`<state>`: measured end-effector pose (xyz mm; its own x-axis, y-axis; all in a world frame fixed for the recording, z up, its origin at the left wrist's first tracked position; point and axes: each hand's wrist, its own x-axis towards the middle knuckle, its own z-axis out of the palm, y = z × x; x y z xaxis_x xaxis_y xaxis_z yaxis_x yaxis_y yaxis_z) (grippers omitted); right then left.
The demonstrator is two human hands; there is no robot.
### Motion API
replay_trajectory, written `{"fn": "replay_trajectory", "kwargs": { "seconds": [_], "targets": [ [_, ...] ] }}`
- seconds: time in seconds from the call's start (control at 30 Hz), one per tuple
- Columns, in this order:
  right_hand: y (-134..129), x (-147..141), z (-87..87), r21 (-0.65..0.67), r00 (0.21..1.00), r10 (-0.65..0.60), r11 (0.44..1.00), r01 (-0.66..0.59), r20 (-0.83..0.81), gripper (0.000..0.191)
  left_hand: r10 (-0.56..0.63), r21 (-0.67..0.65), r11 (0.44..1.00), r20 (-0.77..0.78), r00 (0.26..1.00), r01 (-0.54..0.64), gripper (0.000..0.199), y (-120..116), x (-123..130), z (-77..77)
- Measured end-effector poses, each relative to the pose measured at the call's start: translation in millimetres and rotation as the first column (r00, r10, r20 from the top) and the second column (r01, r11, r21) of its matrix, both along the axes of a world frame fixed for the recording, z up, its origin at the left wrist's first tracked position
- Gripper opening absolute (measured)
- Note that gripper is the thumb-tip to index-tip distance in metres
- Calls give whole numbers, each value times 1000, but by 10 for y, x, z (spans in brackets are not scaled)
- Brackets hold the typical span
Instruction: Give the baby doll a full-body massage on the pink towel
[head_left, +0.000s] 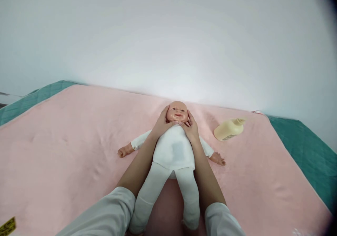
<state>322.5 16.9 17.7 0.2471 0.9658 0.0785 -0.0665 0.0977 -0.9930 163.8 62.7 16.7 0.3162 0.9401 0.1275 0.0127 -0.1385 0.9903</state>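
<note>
A baby doll (173,146) in a white cloth suit lies on its back on a pink blanket (79,134), head toward the wall and legs toward me. My left hand (161,123) is curved round the left side of the doll's head and jaw, its thumb under the chin. On the other side my right hand (191,124) cups the head the same way, and the two thumbs come close together at the neck. The doll's arms stretch out sideways beyond my forearms. Fingers behind the head are partly hidden.
A pale yellow bottle (228,129) with a pump-like top lies on its side to the right of the doll. Green quilted fabric (302,148) shows past the blanket's edges. Behind stands a white wall (168,39). A yellow-and-black label (7,226) is at the lower left.
</note>
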Motion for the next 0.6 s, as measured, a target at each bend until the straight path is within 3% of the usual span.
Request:
{"fn": "replay_trajectory", "kwargs": {
  "seconds": [0.33, 0.6],
  "targets": [
    [-32, 33, 46, -5, 999, -16, 1000, 16, -47, 97, -55, -104, 993, 71, 996, 62, 98, -21, -50, 45],
    [12, 72, -112, 32, 954, 57, 998, -50, -293, 83, -62, -140, 987, 88, 994, 74, 93, -19, -115, 83]
  ]
}}
